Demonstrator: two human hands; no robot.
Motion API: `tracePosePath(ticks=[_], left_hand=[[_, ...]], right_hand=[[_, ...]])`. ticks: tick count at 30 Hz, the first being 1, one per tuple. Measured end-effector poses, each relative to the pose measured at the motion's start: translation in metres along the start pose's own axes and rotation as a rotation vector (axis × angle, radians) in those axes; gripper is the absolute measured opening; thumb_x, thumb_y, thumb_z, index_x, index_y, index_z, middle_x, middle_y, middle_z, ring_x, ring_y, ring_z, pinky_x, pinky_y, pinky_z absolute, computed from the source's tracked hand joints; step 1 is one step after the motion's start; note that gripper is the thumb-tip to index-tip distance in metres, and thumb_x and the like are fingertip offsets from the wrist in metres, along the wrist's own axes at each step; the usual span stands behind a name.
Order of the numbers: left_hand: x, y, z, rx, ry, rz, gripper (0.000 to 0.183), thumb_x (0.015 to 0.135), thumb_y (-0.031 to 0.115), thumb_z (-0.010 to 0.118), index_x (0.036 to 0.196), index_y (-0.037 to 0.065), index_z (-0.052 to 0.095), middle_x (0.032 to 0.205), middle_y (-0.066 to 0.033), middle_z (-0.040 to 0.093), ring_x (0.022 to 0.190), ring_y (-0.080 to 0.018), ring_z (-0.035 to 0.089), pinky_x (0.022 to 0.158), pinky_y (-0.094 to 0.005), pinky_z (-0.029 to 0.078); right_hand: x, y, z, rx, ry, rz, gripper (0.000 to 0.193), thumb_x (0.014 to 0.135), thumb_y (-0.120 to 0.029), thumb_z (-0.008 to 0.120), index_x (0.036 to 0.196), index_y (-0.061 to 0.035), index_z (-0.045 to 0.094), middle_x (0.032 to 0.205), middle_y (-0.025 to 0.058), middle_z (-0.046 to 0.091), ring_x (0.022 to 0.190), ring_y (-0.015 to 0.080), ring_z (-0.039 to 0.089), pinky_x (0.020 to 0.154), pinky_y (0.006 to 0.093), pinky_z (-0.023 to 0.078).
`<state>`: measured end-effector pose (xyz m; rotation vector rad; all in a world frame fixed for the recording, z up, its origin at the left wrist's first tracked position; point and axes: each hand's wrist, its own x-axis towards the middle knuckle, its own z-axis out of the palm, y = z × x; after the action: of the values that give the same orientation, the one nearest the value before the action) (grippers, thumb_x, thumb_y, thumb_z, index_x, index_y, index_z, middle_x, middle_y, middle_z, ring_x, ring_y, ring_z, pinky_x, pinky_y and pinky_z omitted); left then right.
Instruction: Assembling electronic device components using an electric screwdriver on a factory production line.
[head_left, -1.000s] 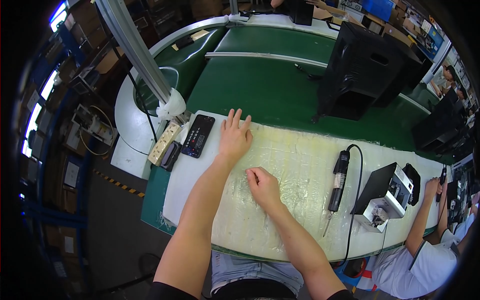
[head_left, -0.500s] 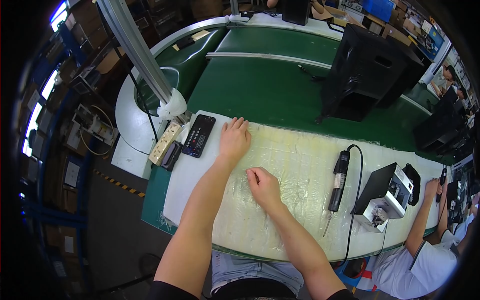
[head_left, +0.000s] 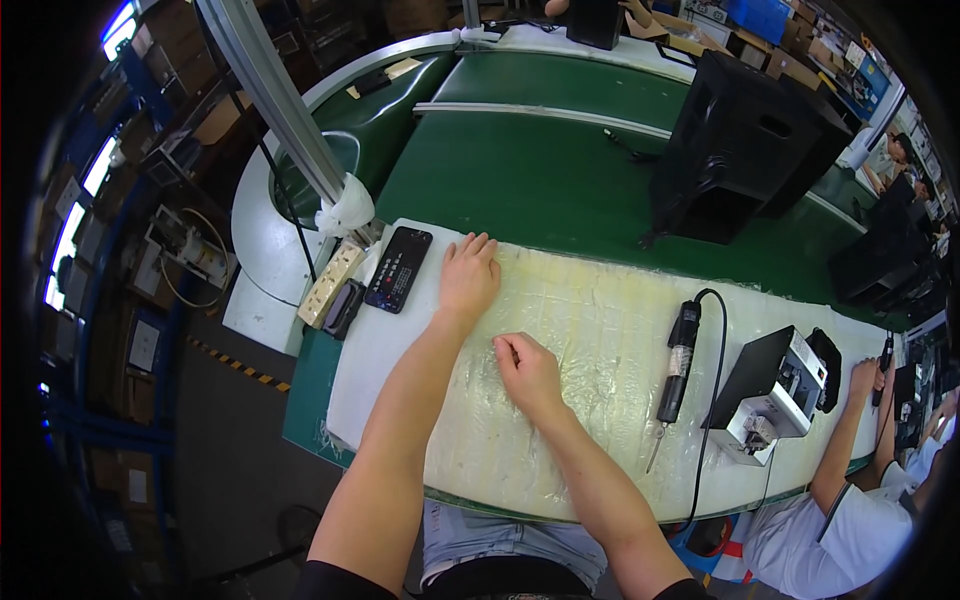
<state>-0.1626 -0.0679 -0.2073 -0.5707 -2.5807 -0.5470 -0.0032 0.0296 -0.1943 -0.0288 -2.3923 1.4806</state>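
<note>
My left hand [head_left: 468,278] lies flat, palm down, on the pale plastic-covered work mat [head_left: 590,330], fingers together and pointing away from me. It holds nothing. A dark phone [head_left: 398,269] rests just to its left. My right hand [head_left: 528,372] sits nearer to me on the same mat, fingers curled under, knuckles up; I see nothing in it. An electric screwdriver [head_left: 676,360] with a black cable lies on the mat to the right of my right hand, apart from it.
A white power strip [head_left: 331,285] and a small dark device [head_left: 345,307] lie left of the phone. A black-and-white box-shaped machine [head_left: 772,392] stands at the right. A large black box [head_left: 735,150] sits on the green conveyor [head_left: 530,180]. Another person's arm [head_left: 845,440] reaches in at far right.
My left hand has slid slightly toward me and to the right on the mat. My right hand has stayed in place.
</note>
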Motion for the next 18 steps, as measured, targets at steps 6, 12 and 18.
tracePosePath(ticks=[6,12,18], left_hand=[[-0.0003,-0.0011,0.0011,-0.006,0.012,0.002,0.028,0.085,0.011,0.052,0.109,0.006,0.066,0.124,-0.0119,0.062,0.123,-0.0295,0.053,0.104,-0.0482,0.039],[-0.0005,-0.0031,0.0033,-0.008,0.024,0.004,0.028,0.085,0.011,0.052,0.109,0.006,0.066,0.123,-0.0124,0.063,0.122,-0.0295,0.054,0.104,-0.048,0.039],[-0.0002,-0.0028,0.0039,-0.011,0.027,0.008,0.027,0.085,0.011,0.052,0.108,0.005,0.067,0.123,-0.0125,0.063,0.122,-0.0295,0.054,0.103,-0.0479,0.039]], right_hand=[[0.0001,-0.0008,0.0003,0.007,0.002,0.007,0.016,0.091,-0.018,0.06,0.093,-0.0032,0.067,0.085,0.0133,0.067,0.069,0.029,0.064,0.063,0.0353,0.05],[0.0004,-0.0023,-0.0008,0.004,-0.005,0.008,0.017,0.091,-0.018,0.06,0.093,-0.0031,0.067,0.086,0.0135,0.067,0.07,0.0294,0.064,0.063,0.0353,0.05],[0.0007,-0.0016,-0.0011,-0.001,-0.007,0.009,0.017,0.091,-0.018,0.06,0.093,-0.0029,0.067,0.087,0.0138,0.067,0.07,0.0297,0.064,0.064,0.0354,0.05]])
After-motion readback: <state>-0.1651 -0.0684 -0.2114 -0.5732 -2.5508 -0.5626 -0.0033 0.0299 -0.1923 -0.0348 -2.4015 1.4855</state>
